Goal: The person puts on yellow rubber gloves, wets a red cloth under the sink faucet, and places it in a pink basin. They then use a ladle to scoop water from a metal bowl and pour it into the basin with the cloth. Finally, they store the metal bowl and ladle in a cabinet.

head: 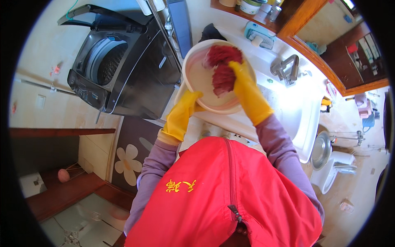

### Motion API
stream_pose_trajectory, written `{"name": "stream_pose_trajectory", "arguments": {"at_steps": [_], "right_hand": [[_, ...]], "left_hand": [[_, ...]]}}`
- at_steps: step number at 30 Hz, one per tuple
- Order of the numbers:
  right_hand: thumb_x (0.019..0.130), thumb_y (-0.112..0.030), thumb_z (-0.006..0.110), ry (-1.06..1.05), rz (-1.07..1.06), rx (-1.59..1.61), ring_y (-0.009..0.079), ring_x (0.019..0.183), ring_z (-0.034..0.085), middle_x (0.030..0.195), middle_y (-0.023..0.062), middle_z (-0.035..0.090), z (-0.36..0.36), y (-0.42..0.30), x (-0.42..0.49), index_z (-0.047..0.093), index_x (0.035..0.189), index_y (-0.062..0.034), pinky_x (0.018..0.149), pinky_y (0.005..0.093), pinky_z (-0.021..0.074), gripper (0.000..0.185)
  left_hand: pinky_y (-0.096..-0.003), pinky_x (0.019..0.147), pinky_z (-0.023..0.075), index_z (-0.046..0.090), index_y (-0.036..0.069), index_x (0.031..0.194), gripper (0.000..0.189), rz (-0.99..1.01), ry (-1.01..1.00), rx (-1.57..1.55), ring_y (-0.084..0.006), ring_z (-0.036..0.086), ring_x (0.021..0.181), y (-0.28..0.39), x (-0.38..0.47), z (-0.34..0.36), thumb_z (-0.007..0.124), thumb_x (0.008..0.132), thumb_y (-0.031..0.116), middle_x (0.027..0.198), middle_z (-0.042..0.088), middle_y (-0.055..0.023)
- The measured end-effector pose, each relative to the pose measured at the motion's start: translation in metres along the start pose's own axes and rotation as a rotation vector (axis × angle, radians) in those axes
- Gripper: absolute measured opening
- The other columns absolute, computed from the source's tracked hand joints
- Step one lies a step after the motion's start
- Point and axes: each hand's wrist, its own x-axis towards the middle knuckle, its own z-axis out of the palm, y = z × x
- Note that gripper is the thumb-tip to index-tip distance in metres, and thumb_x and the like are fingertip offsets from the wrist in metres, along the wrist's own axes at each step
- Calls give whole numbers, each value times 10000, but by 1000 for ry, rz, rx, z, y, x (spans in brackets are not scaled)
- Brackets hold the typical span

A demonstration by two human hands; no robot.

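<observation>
A pale round plastic basin (187, 69) is tipped towards me at the left end of a white sink (304, 123). My left hand (181, 115), in a yellow rubber glove, grips the basin's near-left rim with the thumb over the edge. A wet dark-red cloth (222, 77) lies bunched along the right inside of the basin, slightly blurred. My right hand (250, 92), gloved the same way, holds that cloth; its fingers are partly hidden behind it. Cloudy pinkish liquid seems to cover the basin's bottom.
A top-loading washing machine (123, 71) with its lid raised stands to the left. The sink's metal faucet (285, 68) is on the right, below a wood-framed mirror (331, 46). A black cloth (212, 32) lies behind the basin. A toilet (328, 177) stands far right.
</observation>
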Motion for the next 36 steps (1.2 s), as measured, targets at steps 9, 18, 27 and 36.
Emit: {"name": "stream_pose_trajectory", "arguments": {"at_steps": [9, 18, 27, 36], "right_hand": [[967, -229, 694, -17, -547, -1095, 374, 1199, 649, 1328, 206, 665, -56, 15, -80, 580, 1455, -114, 1029, 426, 509, 514], [977, -168, 698, 352, -95, -1070, 296, 1188, 665, 1349, 188, 654, -150, -17, -194, 592, 1468, -108, 1005, 421, 521, 506], [955, -374, 757, 585, -41, -1530, 331, 1237, 650, 1571, 190, 498, -216, -43, -176, 416, 1597, -146, 1028, 454, 520, 762], [1042, -242, 656, 656, -405, -324, 231, 1028, 693, 1447, 142, 605, -338, -30, -314, 474, 1546, -96, 932, 359, 560, 556]], "left_hand": [[-496, 1064, 555, 470, 29, 1496, 498, -133, 1, 90, -338, 598, 1309, -1, 39, -20, 597, 1044, 195, 1455, 549, -177], [-493, 1049, 571, 528, 62, 1446, 460, -195, -5, 158, -342, 601, 1295, 2, 51, -23, 611, 1000, 140, 1422, 567, -131], [-459, 927, 616, 591, 27, 1264, 351, -383, 281, 182, -337, 688, 1108, -25, 33, -41, 657, 934, 126, 1246, 660, -158], [-408, 812, 578, 619, 28, 1098, 225, -500, 210, 195, -314, 695, 896, -125, -32, 43, 591, 971, 212, 1031, 676, -174]]}}
